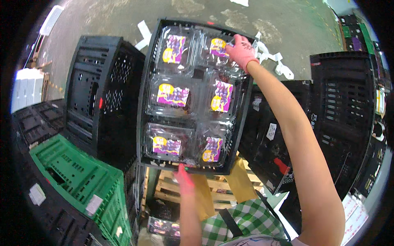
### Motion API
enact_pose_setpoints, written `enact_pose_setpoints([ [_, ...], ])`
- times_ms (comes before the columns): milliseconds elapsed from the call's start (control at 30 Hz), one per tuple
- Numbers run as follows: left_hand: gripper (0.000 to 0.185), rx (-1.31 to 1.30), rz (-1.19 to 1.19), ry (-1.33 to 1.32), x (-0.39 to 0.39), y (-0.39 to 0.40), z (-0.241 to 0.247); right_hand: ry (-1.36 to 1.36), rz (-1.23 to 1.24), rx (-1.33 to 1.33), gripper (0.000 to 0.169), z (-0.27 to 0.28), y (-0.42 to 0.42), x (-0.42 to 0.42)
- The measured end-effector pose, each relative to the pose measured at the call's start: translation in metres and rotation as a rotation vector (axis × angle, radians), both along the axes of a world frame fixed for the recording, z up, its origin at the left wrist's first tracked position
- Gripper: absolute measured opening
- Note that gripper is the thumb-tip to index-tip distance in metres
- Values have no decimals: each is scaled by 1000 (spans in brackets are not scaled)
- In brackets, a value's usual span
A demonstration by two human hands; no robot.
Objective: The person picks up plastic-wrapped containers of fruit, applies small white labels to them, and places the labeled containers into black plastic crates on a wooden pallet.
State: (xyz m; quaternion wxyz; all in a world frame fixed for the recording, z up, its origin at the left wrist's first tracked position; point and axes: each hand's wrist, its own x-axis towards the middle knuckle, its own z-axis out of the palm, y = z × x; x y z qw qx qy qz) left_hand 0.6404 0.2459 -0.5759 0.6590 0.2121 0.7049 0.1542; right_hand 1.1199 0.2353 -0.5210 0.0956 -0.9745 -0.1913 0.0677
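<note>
A black plastic crate [142, 101] lies in front of me, holding several clear plastic clamshell boxes [175, 106] of dark fruit with purple and yellow labels. My right hand [243, 52], in a pink glove, is at the far right corner, its fingers on the lid of the far right clamshell box [219, 49]; whether they grip it is unclear. At the near edge of the crate is my left hand [184, 180], also gloved in pink and blurred, its fingertips touching the rim. Whether those fingers close on the rim cannot be told.
Tall black crates [101, 92] stand left, with a green crate [77, 172] nearer me. More black crates [341, 107] are stacked right. Below lie a wooden pallet [167, 186] and another crate with labelled boxes [163, 227]. White strips [264, 52] litter the floor beyond.
</note>
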Motion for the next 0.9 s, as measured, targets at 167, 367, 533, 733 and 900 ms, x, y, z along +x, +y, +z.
enact_pose_setpoints([
  [167, 20, 32, 81, -110, -11, -14, 36, -103, 73, -138, 61, -27, -17, -54],
  [367, 28, 84, 7, 103, 26, -37, 89, 340, 47, -137, 57, 29, 4, -10],
  [533, 28, 12, 123, 114, -30, -61, 37, 178, 317, -155, 60, 36, 49, 16],
  [733, 38, -97, 276, 181, -24, -59, -13, 462, 736, -31, 42, -88, 93, 98],
  [900, 16, 8, 616, 211, -4, -53, -19, 986, 170, 194, 37, -79, 109, 62],
])
